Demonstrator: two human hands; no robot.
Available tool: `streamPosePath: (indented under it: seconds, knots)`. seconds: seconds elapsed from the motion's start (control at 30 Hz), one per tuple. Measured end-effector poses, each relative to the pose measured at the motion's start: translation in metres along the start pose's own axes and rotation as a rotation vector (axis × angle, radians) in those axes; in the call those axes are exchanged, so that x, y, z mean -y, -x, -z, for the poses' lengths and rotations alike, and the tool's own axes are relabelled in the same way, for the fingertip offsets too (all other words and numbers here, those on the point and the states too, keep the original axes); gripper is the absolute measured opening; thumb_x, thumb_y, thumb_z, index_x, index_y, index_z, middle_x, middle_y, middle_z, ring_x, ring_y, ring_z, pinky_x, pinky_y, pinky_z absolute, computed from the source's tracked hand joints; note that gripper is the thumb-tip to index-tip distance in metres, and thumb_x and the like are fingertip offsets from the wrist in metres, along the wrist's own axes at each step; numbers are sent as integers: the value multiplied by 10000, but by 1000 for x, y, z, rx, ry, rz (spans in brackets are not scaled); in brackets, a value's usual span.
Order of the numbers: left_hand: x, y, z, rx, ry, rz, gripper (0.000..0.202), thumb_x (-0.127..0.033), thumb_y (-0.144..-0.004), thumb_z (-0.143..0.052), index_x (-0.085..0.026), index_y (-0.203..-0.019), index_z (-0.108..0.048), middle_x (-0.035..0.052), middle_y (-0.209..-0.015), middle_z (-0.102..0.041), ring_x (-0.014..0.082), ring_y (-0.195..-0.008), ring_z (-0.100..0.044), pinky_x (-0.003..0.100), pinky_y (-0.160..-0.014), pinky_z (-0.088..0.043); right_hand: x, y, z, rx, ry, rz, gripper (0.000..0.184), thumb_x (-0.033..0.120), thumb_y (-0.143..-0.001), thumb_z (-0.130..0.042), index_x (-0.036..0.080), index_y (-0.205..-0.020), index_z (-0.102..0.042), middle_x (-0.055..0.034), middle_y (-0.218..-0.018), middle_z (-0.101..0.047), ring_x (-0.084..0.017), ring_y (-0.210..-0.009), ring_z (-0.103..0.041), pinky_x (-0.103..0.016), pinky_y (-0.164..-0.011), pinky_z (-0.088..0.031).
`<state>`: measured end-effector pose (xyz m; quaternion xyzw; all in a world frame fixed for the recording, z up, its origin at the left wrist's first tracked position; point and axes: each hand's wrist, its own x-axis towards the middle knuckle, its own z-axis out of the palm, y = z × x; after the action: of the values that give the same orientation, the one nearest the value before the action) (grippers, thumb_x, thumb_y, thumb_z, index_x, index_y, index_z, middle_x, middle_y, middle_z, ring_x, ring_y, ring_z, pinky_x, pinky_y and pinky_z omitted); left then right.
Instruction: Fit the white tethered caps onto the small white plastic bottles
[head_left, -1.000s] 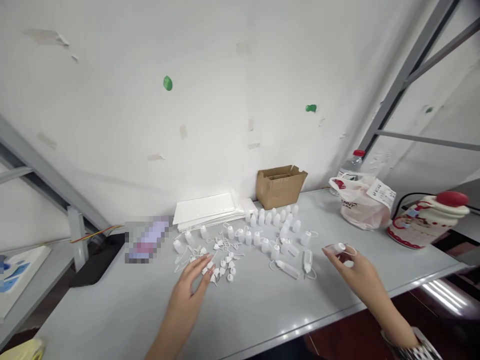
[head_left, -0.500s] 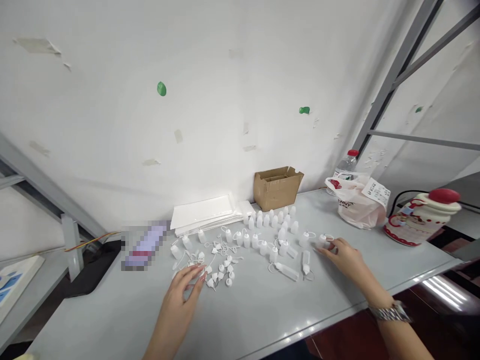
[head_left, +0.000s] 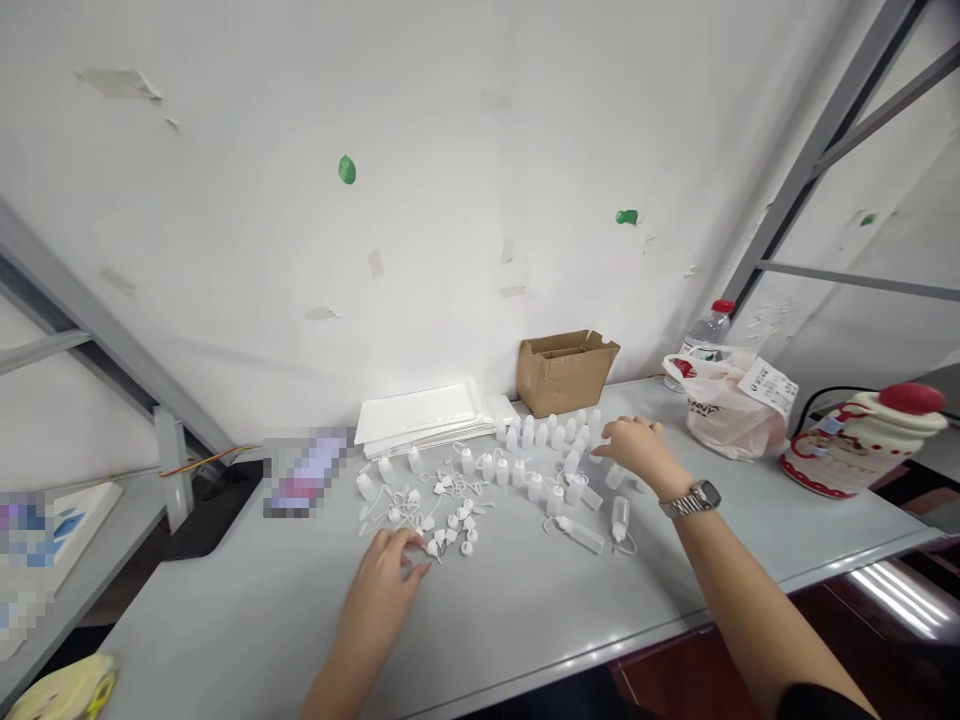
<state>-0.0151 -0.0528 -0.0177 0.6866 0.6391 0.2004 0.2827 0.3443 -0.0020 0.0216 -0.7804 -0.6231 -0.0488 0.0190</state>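
Note:
My left hand point(head_left: 391, 572) rests on the grey table point(head_left: 525, 610) with its fingers curled at the near edge of a scatter of small white caps with loops point(head_left: 450, 520). Whether a cap is inside the fingers is hidden. My right hand point(head_left: 634, 445), with a watch point(head_left: 694, 497) on its wrist, reaches over the right end of several small white bottles standing in rows point(head_left: 551, 440). Its fingertips are pinched down on one small bottle there. Two more bottles point(head_left: 581, 535) lie on their sides closer to me.
A small open cardboard box point(head_left: 566, 372) and a stack of white sheets point(head_left: 427, 415) stand against the wall. At the right are a plastic bag point(head_left: 731, 410), a water bottle point(head_left: 709, 330) and a red-and-white jug point(head_left: 859, 445). The table's front edge is close below my arms.
My right hand has carried the small bottle from the open table at the right up and left to the standing rows. My left hand has curled its fingers at the caps.

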Motion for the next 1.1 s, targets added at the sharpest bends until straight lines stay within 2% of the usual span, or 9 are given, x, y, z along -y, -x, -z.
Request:
streamPosePath:
  seconds: [0.17, 0.37, 0.43, 0.5, 0.6, 0.67, 0.8, 0.93, 1.1]
  knots:
    - [-6, 5, -2, 54, -66, 5, 210, -239, -653, -500, -226, -858, -543, 36, -961, -566, 191, -789, -568, 327, -751, -424, -1, -11, -8, 81, -22, -1, 91, 240, -695, -620, 172, -732, -668, -86, -701, -667, -280, -807, -581, -326, -657, -281]
    - [-2, 1, 3, -41, -83, 30, 149, -227, -712, -455, -234, -851, -507, 30, -949, -560, 181, -790, -574, 308, -720, -421, 2, 9, 25, -37, -64, -9, 223, 325, -807, -488, 171, -742, -636, -90, -786, -674, -275, -836, -589, -344, -668, -329]
    - [6, -3, 9, -145, -138, 53, 159, -221, -738, -433, -230, -871, -519, 46, -939, -556, 202, -856, -569, 311, -728, -418, 16, 31, 36, -164, -253, 85, 219, 346, -805, -499, 178, -799, -639, -81, -799, -672, -242, -783, -598, -331, -666, -360]
    - [15, -9, 15, -209, -200, 90, 188, -211, -748, -431, -213, -911, -524, 59, -914, -549, 215, -870, -567, 323, -746, -416, 38, 58, 39, -119, -411, 273, 193, 326, -797, -520, 173, -819, -637, -73, -783, -669, -205, -719, -596, -309, -669, -390]
    - [23, -16, 19, -228, -267, 103, 174, -239, -761, -448, -200, -906, -535, 71, -919, -538, 226, -874, -562, 330, -758, -415, 75, 94, 28, 73, -450, 522, 115, 228, -782, -525, 185, -759, -629, -38, -715, -648, -188, -686, -575, -309, -688, -396]
    - [26, -20, 20, -215, -297, 122, 167, -283, -761, -469, -198, -884, -546, 75, -922, -535, 241, -892, -552, 336, -755, -417, 95, 108, 15, 155, -403, 594, 119, 157, -761, -508, 179, -700, -608, -32, -694, -633, -186, -664, -559, -323, -697, -390]
    - [23, -21, 19, -192, -237, 111, 203, -353, -764, -480, -200, -875, -553, 74, -909, -539, 253, -932, -539, 337, -749, -424, 114, 113, -8, 171, -425, 597, 134, 101, -722, -482, 178, -749, -589, -33, -722, -627, -192, -671, -541, -331, -699, -386]
    - [11, -22, 21, -278, -183, 74, 177, -332, -798, -454, -201, -868, -550, 65, -914, -546, 234, -906, -544, 332, -744, -426, 121, 112, -19, 223, -616, 553, 183, 145, -735, -517, 206, -874, -619, -15, -720, -612, -180, -662, -540, -292, -660, -396]
    - [-7, -35, 15, -250, -392, -177, 236, -145, -802, -424, -193, -948, -603, 109, -977, -562, 262, -940, -511, 362, -763, -401, 126, 116, -22, 236, -710, 465, 175, 198, -746, -554, 200, -901, -636, -25, -737, -591, -184, -690, -546, -277, -644, -413]
